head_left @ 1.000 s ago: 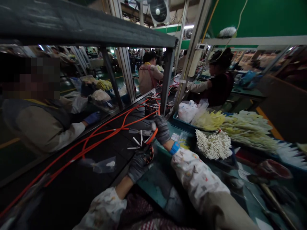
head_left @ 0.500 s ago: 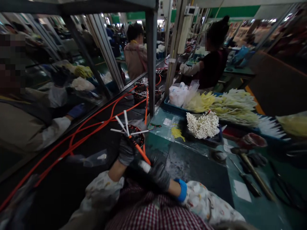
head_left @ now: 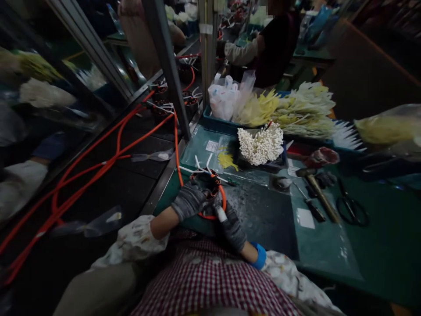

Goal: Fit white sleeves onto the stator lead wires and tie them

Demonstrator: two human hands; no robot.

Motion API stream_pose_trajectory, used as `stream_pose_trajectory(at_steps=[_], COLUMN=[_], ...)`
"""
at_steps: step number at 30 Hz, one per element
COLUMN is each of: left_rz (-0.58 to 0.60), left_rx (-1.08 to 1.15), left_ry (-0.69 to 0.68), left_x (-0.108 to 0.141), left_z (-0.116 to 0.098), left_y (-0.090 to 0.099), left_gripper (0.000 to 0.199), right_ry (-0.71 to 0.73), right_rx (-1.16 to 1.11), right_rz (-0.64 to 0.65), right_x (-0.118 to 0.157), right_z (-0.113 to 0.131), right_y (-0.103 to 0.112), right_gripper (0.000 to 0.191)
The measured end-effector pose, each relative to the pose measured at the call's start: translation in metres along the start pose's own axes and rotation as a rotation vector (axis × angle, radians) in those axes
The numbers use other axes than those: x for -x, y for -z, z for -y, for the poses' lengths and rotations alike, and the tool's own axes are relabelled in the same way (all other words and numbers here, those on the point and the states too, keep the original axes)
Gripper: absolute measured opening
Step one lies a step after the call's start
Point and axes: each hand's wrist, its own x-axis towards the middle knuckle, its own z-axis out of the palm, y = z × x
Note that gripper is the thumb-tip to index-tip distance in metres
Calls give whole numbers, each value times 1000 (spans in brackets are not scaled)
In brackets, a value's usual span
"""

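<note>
My left hand, in a grey knitted glove, is wrapped round the side of a dark wound motor stator. Several thin white sleeved leads stick up and out from its top. A thick orange cable bends round its right and near side. My right hand, gloved in grey with white wrap on the thumb, closes on that cable close to the stator. Its fingers are partly hidden beneath.
White-tipped leads in a bundle stand behind, near yellow sleeving. A hammer, a screwdriver and scissors lie at right. Orange cables cross the dark belt at left. A co-worker's sleeve shows beyond the post.
The stator has come off the belt's edge onto the green tabletop with my hands. Its orange cable, earlier stretched toward me, now curves round it. My view has tilted down.
</note>
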Motion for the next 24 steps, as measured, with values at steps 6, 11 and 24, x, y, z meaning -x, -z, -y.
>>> stream_pose_trajectory(at_steps=[6, 11, 24], left_rz=[55, -265, -513], left_rx=[21, 95, 132], left_ry=[-54, -108, -397], left_x=[-11, -18, -26], left_z=[10, 40, 45], left_y=[28, 51, 32], left_gripper=[31, 45, 55], right_ry=[112, 289, 75], right_rx=[191, 481, 0], right_rz=[-204, -197, 268], right_x=[-16, -44, -85], right_z=[-27, -20, 19], right_y=[14, 37, 76], right_gripper=[37, 47, 35])
